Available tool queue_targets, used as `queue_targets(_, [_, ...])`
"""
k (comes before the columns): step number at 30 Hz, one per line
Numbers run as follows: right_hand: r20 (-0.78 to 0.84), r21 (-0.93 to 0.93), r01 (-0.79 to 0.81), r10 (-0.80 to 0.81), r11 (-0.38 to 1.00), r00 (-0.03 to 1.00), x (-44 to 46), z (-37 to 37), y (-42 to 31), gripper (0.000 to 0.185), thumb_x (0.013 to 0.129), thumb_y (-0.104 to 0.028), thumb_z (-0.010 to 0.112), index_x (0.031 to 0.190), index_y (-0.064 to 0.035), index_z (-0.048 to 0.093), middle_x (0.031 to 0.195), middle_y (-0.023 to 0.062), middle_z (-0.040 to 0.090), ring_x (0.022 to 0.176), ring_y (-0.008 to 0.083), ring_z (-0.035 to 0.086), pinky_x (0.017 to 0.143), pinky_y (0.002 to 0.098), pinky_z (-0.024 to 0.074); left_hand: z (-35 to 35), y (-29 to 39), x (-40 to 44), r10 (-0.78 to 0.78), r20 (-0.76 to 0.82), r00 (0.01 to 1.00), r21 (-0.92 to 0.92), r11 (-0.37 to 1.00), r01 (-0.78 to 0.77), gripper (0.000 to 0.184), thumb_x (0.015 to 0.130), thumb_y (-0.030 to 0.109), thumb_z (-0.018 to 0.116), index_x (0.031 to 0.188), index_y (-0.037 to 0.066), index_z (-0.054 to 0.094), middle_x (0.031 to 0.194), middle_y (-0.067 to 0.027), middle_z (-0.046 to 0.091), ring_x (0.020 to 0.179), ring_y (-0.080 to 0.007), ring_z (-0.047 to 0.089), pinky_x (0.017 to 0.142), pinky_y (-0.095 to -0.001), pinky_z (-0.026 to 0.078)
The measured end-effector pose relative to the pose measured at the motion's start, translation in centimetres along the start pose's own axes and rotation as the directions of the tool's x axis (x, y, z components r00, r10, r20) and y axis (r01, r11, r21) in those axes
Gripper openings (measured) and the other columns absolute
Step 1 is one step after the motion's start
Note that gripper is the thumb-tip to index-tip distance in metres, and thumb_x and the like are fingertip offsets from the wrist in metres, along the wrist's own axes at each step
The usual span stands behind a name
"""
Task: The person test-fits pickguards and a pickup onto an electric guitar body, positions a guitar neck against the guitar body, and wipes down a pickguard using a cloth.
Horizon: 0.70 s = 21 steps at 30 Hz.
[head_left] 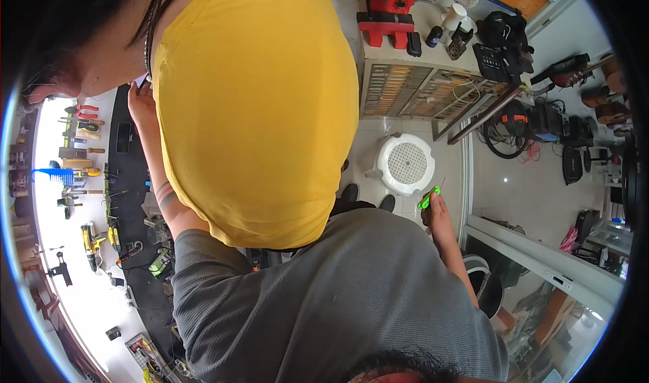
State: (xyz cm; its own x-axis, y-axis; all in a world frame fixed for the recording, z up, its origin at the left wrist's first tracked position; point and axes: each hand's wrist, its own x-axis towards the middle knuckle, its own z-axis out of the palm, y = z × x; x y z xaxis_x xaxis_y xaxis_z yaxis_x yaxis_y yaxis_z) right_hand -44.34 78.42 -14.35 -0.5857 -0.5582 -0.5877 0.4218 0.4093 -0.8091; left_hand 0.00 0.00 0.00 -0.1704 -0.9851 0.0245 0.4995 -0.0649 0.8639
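Pale tiled floor [453, 163] is seen between a dark worktop [133, 170] at left and a glazed partition at right, with much of the middle covered by a person in a yellow top [257, 112]. A green-handled tool [429, 198] is held in the right hand [438, 212], its handle wrapped by the fingers, above the floor just off the rim of a white stool [405, 163]. Its long axis is slanted, the thin shaft being pointed forward and somewhat rightward, away from the palm. Above the worktop's far end, the left hand [140, 102] is raised, its fingers bent near a small pale object [141, 80]; whether that is gripped cannot quite be told, being partly hidden.
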Motion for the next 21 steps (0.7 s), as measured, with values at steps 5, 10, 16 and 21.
queue_targets(5, [0.007, 0.019, -0.013, 0.013, 1.0, 1.0, -0.4, 0.4, 0.0, 0.046, 0.117, -0.055, 0.045, 0.106, -0.0123, 0.058, 0.073, -0.0026, 0.047, 0.06, 0.0076, 0.038, 0.054, 0.0267, 0.0295, -0.7, -0.4, 3.0, 0.088, -0.2, 0.976, 0.296, 0.955, -0.025, 0.047, 0.111, 0.03, 0.057, 0.137, -0.009, 0.055, 0.122, -0.025, 0.071, 0.112, -0.0328, 0.073, 0.094, -0.0422, 0.06])
queue_targets(10, [-0.015, 0.009, 0.02, -0.02, 1.0, 1.0, -1.1, 0.1, 0.2, 0.043, 0.117, -0.053, 0.045, 0.109, -0.0124, 0.058, 0.072, -0.0032, 0.046, 0.057, 0.0069, 0.037, 0.052, 0.0264, 0.029, -1.5, -1.9, 5.4, 0.5, 0.178, 0.848, 0.871, 0.321, -0.372, 0.038, 0.107, 0.024, 0.058, 0.133, -0.003, 0.066, 0.134, -0.0176, 0.073, 0.116, -0.031, 0.073, 0.096, -0.0402, 0.057])
queue_targets(16, [-0.012, -0.001, 0.031, -0.031, 1.0, 0.999, -1.6, 0.2, 0.6, 0.041, 0.118, -0.052, 0.044, 0.113, -0.0122, 0.057, 0.073, -0.0034, 0.048, 0.056, 0.0065, 0.04, 0.05, 0.0257, 0.0315, -0.9, 0.2, 8.6, 0.302, 0.3, 0.905, 0.952, -0.031, -0.305, 0.048, 0.108, 0.035, 0.054, 0.142, 0.003, 0.063, 0.136, -0.0162, 0.071, 0.122, -0.0314, 0.068, 0.102, -0.0429, 0.052])
queue_targets(21, [0.002, -0.021, 0.017, -0.017, 1.0, 1.0, -2.1, 1.1, -0.2, 0.041, 0.117, -0.052, 0.045, 0.112, -0.0132, 0.059, 0.072, -0.0037, 0.045, 0.059, 0.007, 0.037, 0.053, 0.0269, 0.0288, 0.0, 2.3, 7.1, 0.24, 0.246, 0.939, 0.956, 0.098, -0.276, 0.054, 0.109, 0.044, 0.051, 0.147, 0.007, 0.061, 0.138, -0.0149, 0.069, 0.126, -0.0308, 0.065, 0.105, -0.0448, 0.049])
